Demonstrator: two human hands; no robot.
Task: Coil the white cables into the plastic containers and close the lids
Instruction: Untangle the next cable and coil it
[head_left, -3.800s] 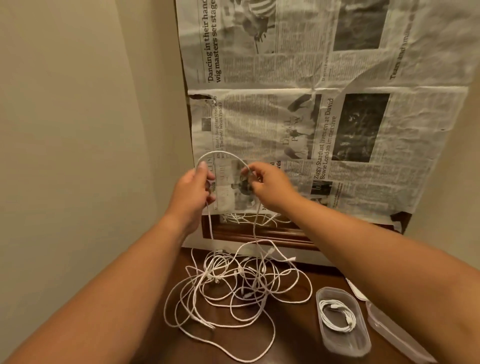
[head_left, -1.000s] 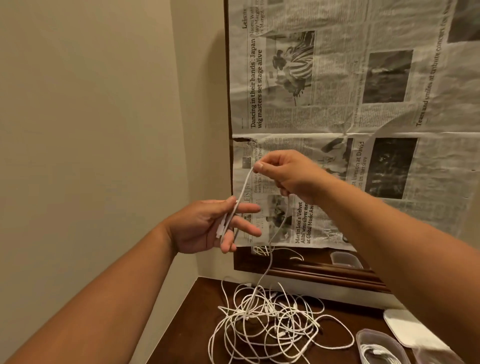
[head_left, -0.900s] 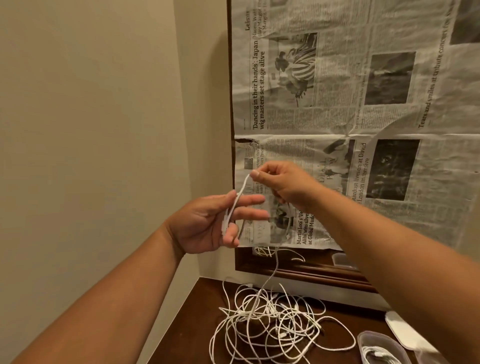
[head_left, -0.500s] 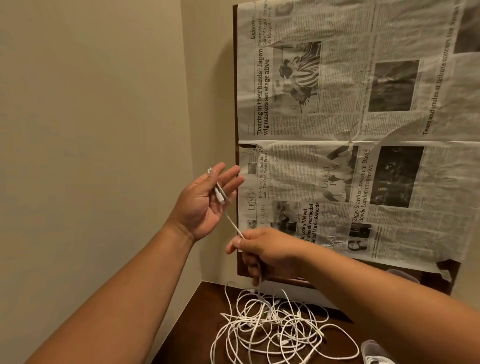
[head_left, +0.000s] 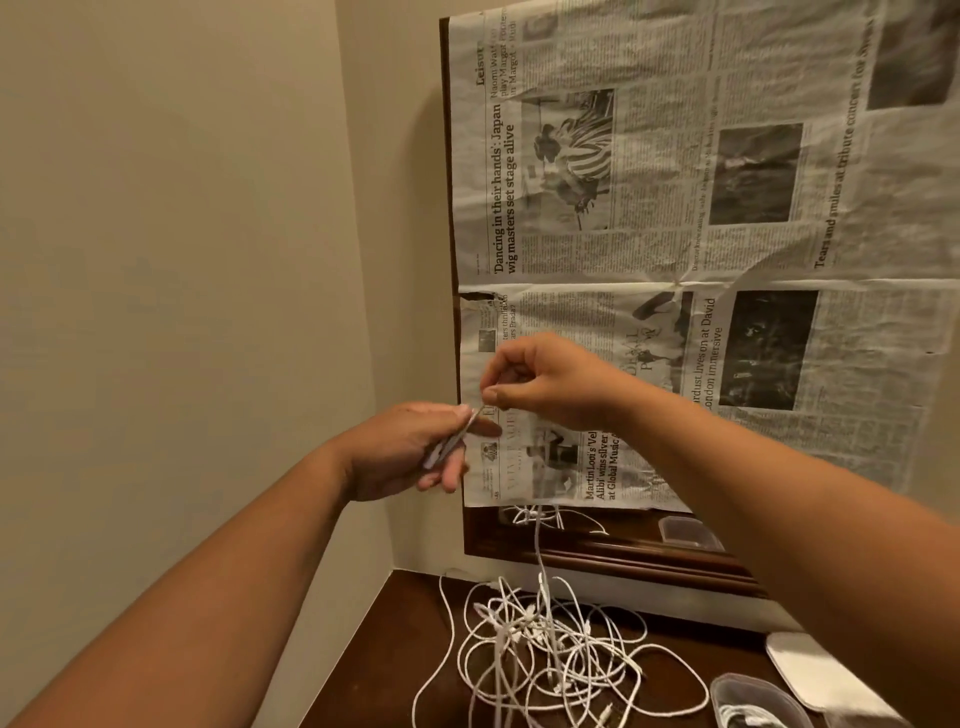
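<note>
A tangle of white cables (head_left: 545, 654) lies on the dark wooden table (head_left: 395, 649). My left hand (head_left: 410, 452) is raised in front of the wall and pinches the plug end of one white cable (head_left: 452, 439) between its fingers. My right hand (head_left: 545, 384) sits just above and to the right, pinching the same cable a short way along; from there the strand hangs down to the pile. A clear plastic container (head_left: 753, 701) with a coiled cable inside stands at the bottom right, and a white lid (head_left: 815, 670) lies beside it.
Newspaper sheets (head_left: 701, 234) cover a dark-framed mirror (head_left: 597, 551) on the wall behind the table; its uncovered bottom strip reflects cables and a container. A beige wall (head_left: 182, 260) closes in the left side and the corner.
My right hand has come back up from below my left hand to a spot above and right of it, drawing the cable along. My left hand dropped lower, still holding the plug end.
</note>
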